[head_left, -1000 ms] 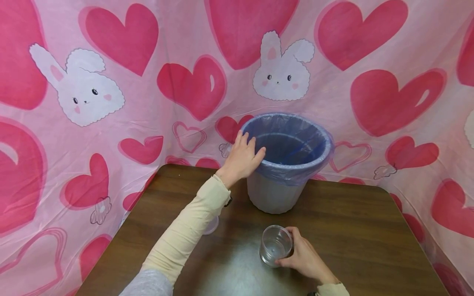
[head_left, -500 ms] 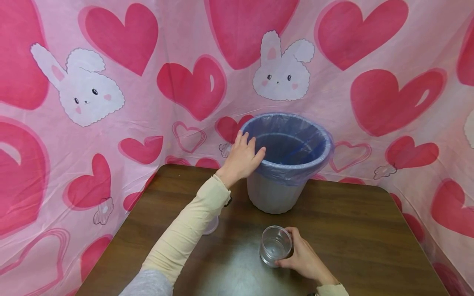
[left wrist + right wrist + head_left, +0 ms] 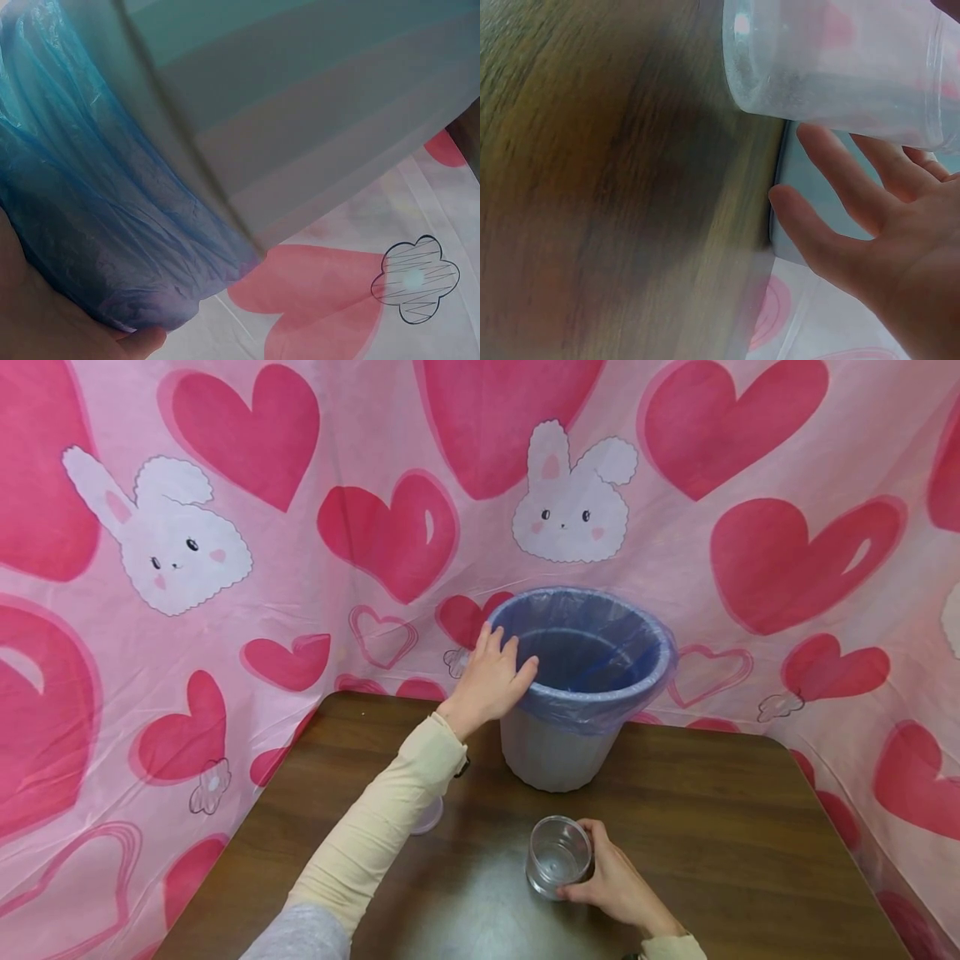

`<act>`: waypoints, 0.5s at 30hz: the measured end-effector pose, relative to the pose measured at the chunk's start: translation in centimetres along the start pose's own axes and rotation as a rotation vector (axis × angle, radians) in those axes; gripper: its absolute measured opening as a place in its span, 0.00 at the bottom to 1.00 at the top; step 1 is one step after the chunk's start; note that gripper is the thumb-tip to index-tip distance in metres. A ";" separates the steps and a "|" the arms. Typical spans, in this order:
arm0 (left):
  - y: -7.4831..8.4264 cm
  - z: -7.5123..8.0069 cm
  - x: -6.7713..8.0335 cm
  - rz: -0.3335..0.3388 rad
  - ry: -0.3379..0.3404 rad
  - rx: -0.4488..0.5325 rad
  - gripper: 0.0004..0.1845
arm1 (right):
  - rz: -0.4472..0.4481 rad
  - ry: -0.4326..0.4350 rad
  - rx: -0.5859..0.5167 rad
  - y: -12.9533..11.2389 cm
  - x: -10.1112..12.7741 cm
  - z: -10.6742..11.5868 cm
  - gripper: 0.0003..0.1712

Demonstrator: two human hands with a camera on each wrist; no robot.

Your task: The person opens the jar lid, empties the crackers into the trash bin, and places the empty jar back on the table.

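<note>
A pale trash bin point(image 3: 558, 756) stands at the back of the table, lined with a blue plastic bag point(image 3: 592, 710) folded over its rim. My left hand point(image 3: 491, 681) rests on the left side of that rim, fingers spread and relaxed. In the left wrist view, the hand point(image 3: 37, 315) touches the wrinkled bag point(image 3: 112, 225). Nearer to me, my right hand point(image 3: 618, 885) holds a clear jar point(image 3: 558, 860), thumb on the near side and fingers behind. The right wrist view shows its fingers point(image 3: 832, 172) against the wall of the see-through jar point(image 3: 832, 67).
A round pinkish lid point(image 3: 427, 818) lies on the brown wooden table point(image 3: 712, 827), partly hidden behind my left sleeve point(image 3: 375, 835). A pink cloth point(image 3: 480, 552) with hearts and rabbits hangs around the table's far and side edges.
</note>
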State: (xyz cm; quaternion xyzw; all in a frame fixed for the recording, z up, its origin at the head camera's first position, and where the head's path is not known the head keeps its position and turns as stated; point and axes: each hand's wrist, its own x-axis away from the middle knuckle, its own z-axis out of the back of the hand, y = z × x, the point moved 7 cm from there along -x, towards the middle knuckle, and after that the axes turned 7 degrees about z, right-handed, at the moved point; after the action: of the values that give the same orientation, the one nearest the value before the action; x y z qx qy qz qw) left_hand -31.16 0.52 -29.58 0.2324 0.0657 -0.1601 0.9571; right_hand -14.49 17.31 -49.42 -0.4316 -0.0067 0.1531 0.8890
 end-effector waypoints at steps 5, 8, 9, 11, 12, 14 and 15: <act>0.0 0.0 -0.2 -0.005 -0.001 0.003 0.37 | 0.007 0.000 -0.009 0.1 0.0 0.0 0.51; 0.0 0.0 -0.3 -0.012 0.004 0.018 0.36 | 0.002 0.006 -0.010 0.1 0.0 0.0 0.51; 0.0 0.0 -0.3 -0.013 0.006 0.025 0.36 | -0.002 0.008 -0.011 0.2 0.0 -0.1 0.51; 0.0 0.0 -0.2 -0.015 0.014 0.044 0.36 | -0.017 0.012 -0.011 0.3 0.0 -0.1 0.51; 0.0 -0.1 -0.2 -0.014 0.019 0.054 0.35 | -0.021 0.014 -0.010 0.4 0.1 -0.2 0.51; -0.1 -0.1 -0.1 -0.013 0.035 0.073 0.34 | -0.031 0.015 -0.010 0.5 0.1 -0.2 0.51; -0.1 -0.1 -0.1 -0.011 0.043 0.084 0.34 | -0.034 0.016 -0.008 0.5 0.1 -0.2 0.51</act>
State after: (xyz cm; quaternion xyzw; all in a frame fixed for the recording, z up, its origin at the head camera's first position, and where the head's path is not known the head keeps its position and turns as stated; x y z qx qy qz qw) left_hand -31.28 0.52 -29.72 0.2755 0.0808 -0.1631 0.9439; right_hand -14.45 17.47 -49.97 -0.4362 -0.0076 0.1345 0.8897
